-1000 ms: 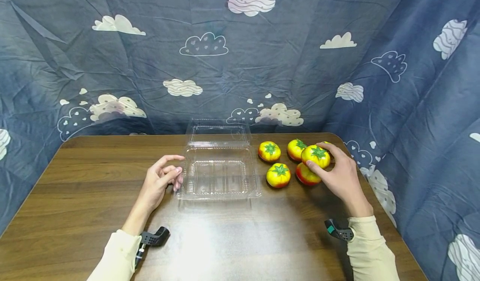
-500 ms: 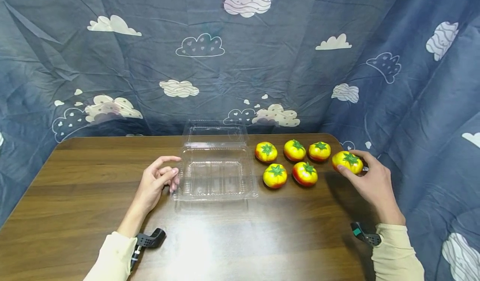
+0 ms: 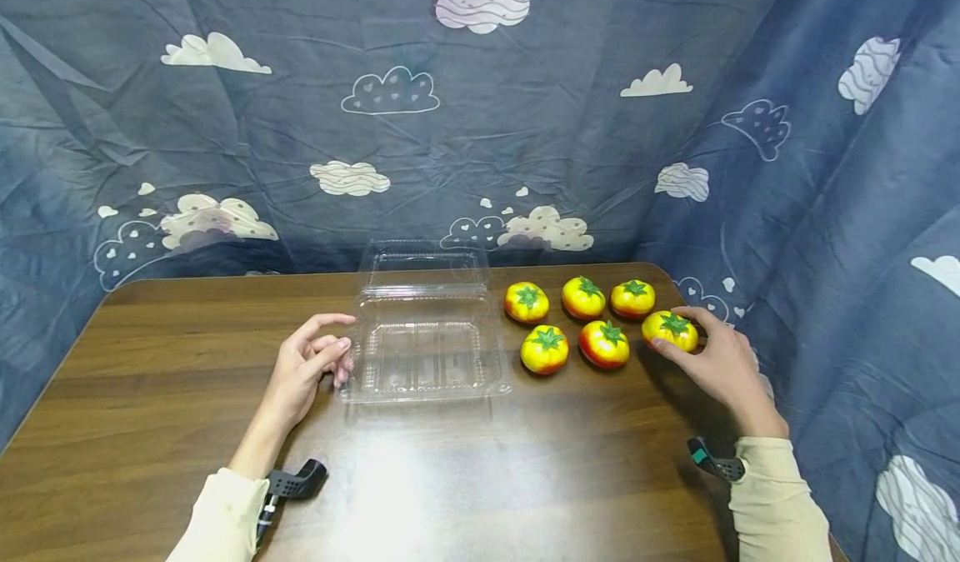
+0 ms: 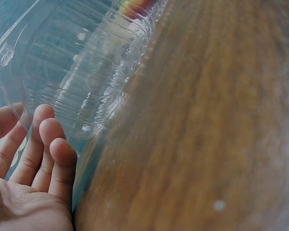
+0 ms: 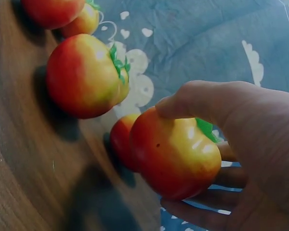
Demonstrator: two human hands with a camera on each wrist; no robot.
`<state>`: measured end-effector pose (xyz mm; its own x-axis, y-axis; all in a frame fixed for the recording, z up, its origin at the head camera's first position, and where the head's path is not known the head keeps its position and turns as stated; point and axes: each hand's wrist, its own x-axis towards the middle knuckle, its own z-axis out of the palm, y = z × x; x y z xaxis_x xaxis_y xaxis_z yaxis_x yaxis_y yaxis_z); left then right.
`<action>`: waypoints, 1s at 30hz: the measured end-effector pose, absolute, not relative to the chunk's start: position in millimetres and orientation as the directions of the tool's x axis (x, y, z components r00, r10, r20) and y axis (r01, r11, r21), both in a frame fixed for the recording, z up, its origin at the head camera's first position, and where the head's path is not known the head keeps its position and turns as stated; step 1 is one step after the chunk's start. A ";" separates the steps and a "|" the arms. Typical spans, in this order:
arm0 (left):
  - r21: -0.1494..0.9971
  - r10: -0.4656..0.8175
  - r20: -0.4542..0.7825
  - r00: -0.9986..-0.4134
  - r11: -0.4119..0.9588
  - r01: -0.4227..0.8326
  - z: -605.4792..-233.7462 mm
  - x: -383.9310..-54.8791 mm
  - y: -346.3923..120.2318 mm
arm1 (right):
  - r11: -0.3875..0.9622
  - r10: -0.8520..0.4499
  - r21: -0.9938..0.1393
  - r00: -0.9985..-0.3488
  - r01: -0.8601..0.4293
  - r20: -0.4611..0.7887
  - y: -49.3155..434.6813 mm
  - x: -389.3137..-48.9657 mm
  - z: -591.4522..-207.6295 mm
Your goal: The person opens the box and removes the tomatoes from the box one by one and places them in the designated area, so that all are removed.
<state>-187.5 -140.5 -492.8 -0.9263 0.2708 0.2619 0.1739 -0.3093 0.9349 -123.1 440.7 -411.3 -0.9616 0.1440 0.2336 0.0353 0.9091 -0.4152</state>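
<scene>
My right hand (image 3: 723, 366) grips a yellow-and-red tomato (image 3: 670, 331) with a green leafy top, thumb on the near side and fingers behind. It is low at the table's right side; whether it touches the wood I cannot tell. The right wrist view shows the held tomato (image 5: 176, 154) from its red underside. My left hand (image 3: 303, 366) stays at the left rim of a clear plastic clamshell box (image 3: 423, 358), fingers loosely bent and tips at the rim. In the left wrist view its fingertips (image 4: 52, 129) overlap the box's edge; firm contact is unclear.
More tomatoes (image 3: 544, 349) stand in two rows right of the box, beside the held one. The box's lid (image 3: 423, 268) is folded back toward the cloud-patterned curtain (image 3: 397, 145). Everything sits on a brown wooden table (image 3: 187, 345).
My right hand carried the tomato from above the others rightward, then slightly back left and lower at the end of the front row. The left hand has kept its place at the box.
</scene>
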 end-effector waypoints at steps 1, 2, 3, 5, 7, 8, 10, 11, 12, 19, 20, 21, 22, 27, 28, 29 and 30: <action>0.936 0.268 0.261 -0.928 -0.305 0.175 -492.6 -186.8 -141.4 | 0.912 0.136 -0.409 -0.963 0.030 0.234 440.9 -124.1 -413.1; 0.937 0.264 0.261 -0.928 -0.302 0.178 -492.2 -186.3 -142.3 | 0.914 0.129 -0.406 -0.963 0.023 0.236 441.1 -125.0 -414.6; 0.938 0.259 0.259 -0.931 -0.297 0.178 -491.7 -185.8 -142.9 | 0.913 0.120 -0.408 -0.964 0.014 0.236 441.2 -125.8 -416.1; 0.939 0.255 0.261 -0.931 -0.291 0.184 -490.7 -185.6 -144.0 | 0.906 0.104 -0.423 -0.967 -0.004 0.232 441.3 -127.3 -418.6; 0.940 0.254 0.262 -0.931 -0.287 0.186 -489.7 -185.6 -144.2 | 0.902 0.091 -0.432 -0.970 -0.016 0.225 441.5 -128.1 -420.3; 0.940 0.255 0.261 -0.931 -0.286 0.185 -489.4 -185.8 -144.1 | 0.899 0.087 -0.438 -0.972 -0.017 0.216 441.8 -128.2 -421.1; 0.941 0.257 0.258 -0.931 -0.286 0.182 -489.0 -185.8 -143.7 | 0.899 0.076 -0.437 -0.977 -0.018 0.198 442.4 -128.3 -422.5; 0.941 0.258 0.257 -0.931 -0.287 0.180 -488.7 -185.5 -143.5 | 0.901 0.069 -0.433 -0.980 -0.019 0.187 442.8 -128.3 -423.2; 0.940 0.258 0.257 -0.931 -0.288 0.180 -488.6 -185.4 -143.3 | 0.904 0.063 -0.426 -0.981 -0.021 0.181 443.1 -128.3 -423.6; 0.938 0.258 0.261 -0.930 -0.297 0.181 -488.5 -185.8 -140.4 | 0.909 0.022 -0.413 -0.983 -0.057 0.185 446.1 -128.6 -424.7; 0.937 0.260 0.263 -0.929 -0.299 0.181 -488.8 -186.1 -139.9 | 0.912 0.021 -0.407 -0.982 -0.057 0.185 446.3 -128.6 -424.6; 0.937 0.261 0.262 -0.929 -0.300 0.180 -489.2 -186.4 -139.6 | 0.913 0.020 -0.405 -0.983 -0.056 0.183 446.6 -128.6 -424.6; 0.937 0.262 0.263 -0.929 -0.300 0.180 -489.5 -186.6 -139.3 | 0.914 0.021 -0.402 -0.984 -0.053 0.179 446.9 -128.6 -424.7; 0.936 0.266 0.265 -0.927 -0.302 0.181 -490.0 -186.9 -138.7 | 0.919 0.036 -0.394 -0.987 -0.030 0.158 447.7 -128.3 -426.0; 0.936 0.267 0.266 -0.926 -0.302 0.182 -489.8 -186.8 -138.7 | 0.919 0.037 -0.393 -0.987 -0.028 0.156 447.8 -128.4 -426.4; 0.936 0.267 0.267 -0.926 -0.301 0.183 -489.6 -186.7 -138.7 | 0.920 0.038 -0.391 -0.987 -0.025 0.154 447.9 -128.4 -426.8; 0.936 0.267 0.267 -0.926 -0.301 0.184 -489.5 -186.7 -138.8 | 0.920 0.040 -0.391 -0.988 -0.023 0.151 447.9 -128.3 -427.2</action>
